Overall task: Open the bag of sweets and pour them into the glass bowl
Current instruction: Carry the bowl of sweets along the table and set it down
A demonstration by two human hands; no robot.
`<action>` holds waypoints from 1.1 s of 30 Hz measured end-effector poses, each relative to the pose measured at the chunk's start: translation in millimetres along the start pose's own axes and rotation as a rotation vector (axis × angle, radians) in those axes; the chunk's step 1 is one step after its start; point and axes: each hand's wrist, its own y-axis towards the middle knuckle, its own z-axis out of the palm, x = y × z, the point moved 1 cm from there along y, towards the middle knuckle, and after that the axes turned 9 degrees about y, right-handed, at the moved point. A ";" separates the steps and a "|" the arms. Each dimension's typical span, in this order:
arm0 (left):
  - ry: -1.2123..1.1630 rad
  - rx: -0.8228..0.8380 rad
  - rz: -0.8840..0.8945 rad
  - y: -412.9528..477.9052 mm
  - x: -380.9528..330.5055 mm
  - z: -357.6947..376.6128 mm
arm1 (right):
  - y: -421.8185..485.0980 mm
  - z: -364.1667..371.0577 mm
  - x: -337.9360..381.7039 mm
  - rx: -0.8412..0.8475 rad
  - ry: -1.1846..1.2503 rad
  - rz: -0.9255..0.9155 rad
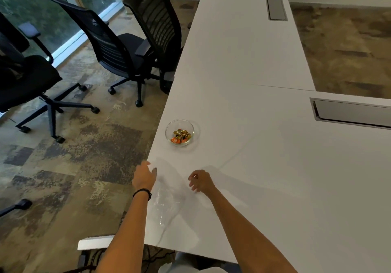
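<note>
head view. glass bowl point(182, 132): on white table point(264, 167) near its left edge, sweets point(181, 135) already inside. clear bag point(167, 196): flat on table between the hands, seemingly empty. left hand point(144, 177): fingers loosely spread, at the bag's far corner; whether it grips, cannot tell. right hand point(201, 181): loosely curled, holding nothing. step judged: pouring done; next, little beyond releasing the bag.

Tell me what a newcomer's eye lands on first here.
The glass bowl, holding gold and orange sweets, stands alone near the left edge of the white table. Nearer the camera, the left hand and right hand hover over a clear, empty-looking bag. Black chairs stand left.
</note>
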 end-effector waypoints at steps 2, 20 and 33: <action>-0.263 -0.039 -0.011 14.2 -16.6 -0.6 | 5.2 -11.9 11.0 -0.052 0.089 -0.027; -1.106 0.042 -0.164 100.3 -88.7 42.6 | 108.8 -44.8 58.9 -0.289 0.146 -0.238; -1.300 0.119 -0.188 115.9 -102.5 50.9 | 142.7 -25.5 74.6 -0.081 0.668 -0.065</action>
